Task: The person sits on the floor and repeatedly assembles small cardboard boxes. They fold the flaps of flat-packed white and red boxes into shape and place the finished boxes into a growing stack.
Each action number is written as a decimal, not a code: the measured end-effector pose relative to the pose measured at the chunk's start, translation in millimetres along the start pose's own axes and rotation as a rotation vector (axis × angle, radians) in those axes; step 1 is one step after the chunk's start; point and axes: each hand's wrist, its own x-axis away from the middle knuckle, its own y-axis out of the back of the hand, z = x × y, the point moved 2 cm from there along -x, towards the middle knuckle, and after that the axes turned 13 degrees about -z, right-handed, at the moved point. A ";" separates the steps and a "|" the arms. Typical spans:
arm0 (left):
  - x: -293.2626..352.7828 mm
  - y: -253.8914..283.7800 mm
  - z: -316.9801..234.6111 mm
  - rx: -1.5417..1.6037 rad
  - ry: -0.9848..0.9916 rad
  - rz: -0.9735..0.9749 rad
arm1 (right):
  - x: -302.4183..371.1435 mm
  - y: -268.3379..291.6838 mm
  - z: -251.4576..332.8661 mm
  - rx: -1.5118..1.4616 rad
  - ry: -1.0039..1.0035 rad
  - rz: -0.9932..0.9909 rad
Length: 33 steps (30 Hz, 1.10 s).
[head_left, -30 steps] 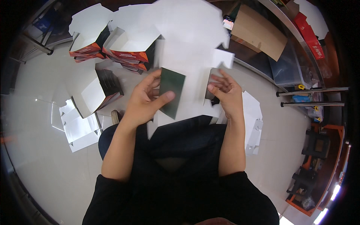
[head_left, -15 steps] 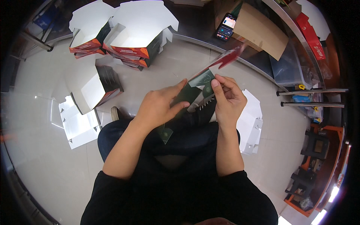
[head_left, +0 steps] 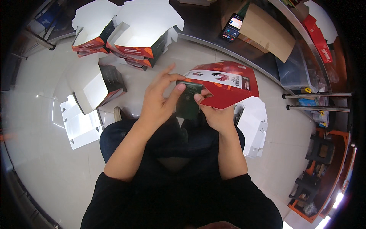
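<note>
Both hands hold one flat printed carton blank (head_left: 225, 86), red with a white band and a dark green side panel, over my lap. My left hand (head_left: 160, 100) presses the dark green panel from the left, thumb on its top edge, fingers spread. My right hand (head_left: 215, 112) grips the blank from below, thumb on the red flap near the green panel. The red side faces up and tilts to the right.
Folded cartons, white inside and red-orange outside, are stacked at the upper left (head_left: 129, 34), one more (head_left: 99, 86) stands nearer. Flat white blanks lie on the floor at left (head_left: 78, 126) and right (head_left: 253, 128). A phone (head_left: 232, 26) lies beside a brown cardboard sheet (head_left: 267, 30).
The carton blank has turned from its white inner side to its red printed side and come lower over the lap. Both hands kept their hold and shifted along its green panel.
</note>
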 end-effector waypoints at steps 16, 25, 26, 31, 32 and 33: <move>-2.2 1.7 -16.3 -0.088 -0.302 -0.014 | 3.0 -2.5 -1.2 -0.048 0.109 0.112; 6.1 -4.8 -6.9 -0.133 -0.361 -0.085 | 2.9 -9.3 5.8 -0.236 -0.016 0.142; 5.9 -5.4 -7.6 -0.119 -0.377 -0.101 | 1.4 -7.4 7.4 -0.177 0.082 0.086; 2.5 -0.2 -27.5 -0.262 -0.394 -0.124 | -7.9 8.6 -1.9 -0.373 -0.173 -0.115; 2.5 0.6 -27.9 -0.293 -0.397 -0.080 | -10.7 10.7 -4.3 -0.424 -0.176 -0.126; 4.3 -1.7 -26.3 -0.257 -0.325 -0.061 | -12.9 12.1 -8.2 -0.473 -0.178 -0.137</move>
